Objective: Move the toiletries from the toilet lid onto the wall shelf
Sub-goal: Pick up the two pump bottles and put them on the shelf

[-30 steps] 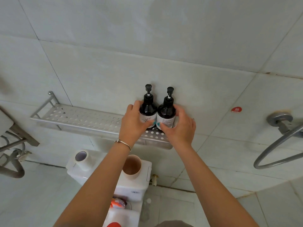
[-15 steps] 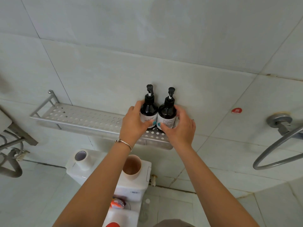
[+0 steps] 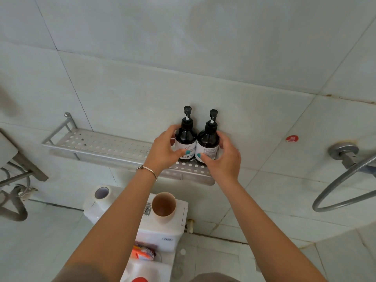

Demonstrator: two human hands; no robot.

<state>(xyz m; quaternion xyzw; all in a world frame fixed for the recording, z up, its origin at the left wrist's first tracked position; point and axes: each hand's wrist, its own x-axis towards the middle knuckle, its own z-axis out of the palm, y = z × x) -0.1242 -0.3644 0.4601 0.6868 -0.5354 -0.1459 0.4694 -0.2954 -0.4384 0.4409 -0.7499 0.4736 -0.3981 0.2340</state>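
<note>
Perforated metal shelf (image 3: 105, 144) is fixed to a pale tiled wall (image 3: 183, 58); two dark, round-shouldered pump bottles stand upright and touching at its right end. Left hand (image 3: 162, 150) grasps the left bottle (image 3: 185, 139), right hand (image 3: 222, 157) the right bottle (image 3: 207, 142), thumbs on the white labels. Below the grip, a tan cup (image 3: 163, 206) sits on the glossy white toilet tank (image 3: 160, 231).

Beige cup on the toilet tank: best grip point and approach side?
Wrap the side wall of the beige cup near the rim, coming from the front. It stands upright, mouth open upward, has no handle, and the wall shelf overhangs behind it, so a front side grasp probably suits best.
</note>
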